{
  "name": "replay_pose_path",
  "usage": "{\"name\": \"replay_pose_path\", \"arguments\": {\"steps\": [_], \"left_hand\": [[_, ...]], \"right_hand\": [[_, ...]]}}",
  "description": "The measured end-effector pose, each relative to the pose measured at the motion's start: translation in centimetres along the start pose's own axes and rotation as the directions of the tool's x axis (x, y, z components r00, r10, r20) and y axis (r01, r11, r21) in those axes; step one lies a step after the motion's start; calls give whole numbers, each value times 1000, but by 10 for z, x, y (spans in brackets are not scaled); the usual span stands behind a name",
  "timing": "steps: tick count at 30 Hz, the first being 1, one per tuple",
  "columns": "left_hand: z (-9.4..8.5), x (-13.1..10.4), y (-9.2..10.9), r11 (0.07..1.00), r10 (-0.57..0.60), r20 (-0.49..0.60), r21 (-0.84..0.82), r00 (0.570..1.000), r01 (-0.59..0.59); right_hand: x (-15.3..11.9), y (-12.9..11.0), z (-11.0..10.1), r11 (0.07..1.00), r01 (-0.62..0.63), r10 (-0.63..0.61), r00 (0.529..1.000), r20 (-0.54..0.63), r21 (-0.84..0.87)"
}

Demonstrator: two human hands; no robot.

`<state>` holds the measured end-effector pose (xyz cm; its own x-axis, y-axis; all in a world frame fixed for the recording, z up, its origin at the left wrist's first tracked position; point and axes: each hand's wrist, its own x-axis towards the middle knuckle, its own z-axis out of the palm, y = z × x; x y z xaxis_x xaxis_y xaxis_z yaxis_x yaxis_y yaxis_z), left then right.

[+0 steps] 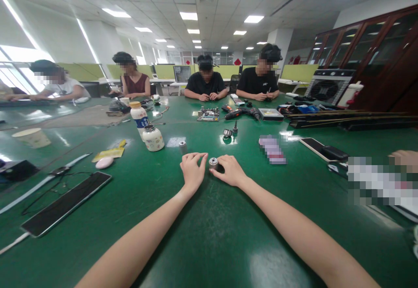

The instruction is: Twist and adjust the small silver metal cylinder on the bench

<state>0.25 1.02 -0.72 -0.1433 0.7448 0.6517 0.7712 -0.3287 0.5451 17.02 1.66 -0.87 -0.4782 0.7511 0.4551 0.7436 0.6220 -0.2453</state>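
A small grey metal cylinder [213, 163] with dark marks on its pale top stands upright on the green table [209, 235]. My right hand [231, 170] has its thumb and forefinger closed on the right side of it. Just left of the cylinder is my left hand [192, 171], its fingers bent and the thumb and forefinger tips close together; whether anything small is between them I cannot make out. Beyond my left hand, a second similar metal cylinder [182, 146] stands on the table. Farther off lie a black ring-shaped part [227, 133] and a dark ribbed part [235, 127].
A white jar [153, 138] and a bottle [137, 116] stand at left, near a phone [67, 203] and yellow packet [109, 154]. Another phone [318, 147] lies right. A circuit board [208, 114] and power drill [240, 113] lie ahead. Several people sit around.
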Motion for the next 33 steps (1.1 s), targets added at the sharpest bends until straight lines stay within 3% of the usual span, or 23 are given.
{"name": "replay_pose_path", "arguments": {"steps": [5, 33], "left_hand": [[-5, 2, 11, 980, 176, 36, -99, 984, -172], [-7, 1, 12, 964, 210, 109, -191, 971, -187]], "right_hand": [[0, -1, -1, 1000, 15, -15, 1000, -2, 6], [0, 4, 4, 1000, 20, -20, 1000, -1, 8]]}}
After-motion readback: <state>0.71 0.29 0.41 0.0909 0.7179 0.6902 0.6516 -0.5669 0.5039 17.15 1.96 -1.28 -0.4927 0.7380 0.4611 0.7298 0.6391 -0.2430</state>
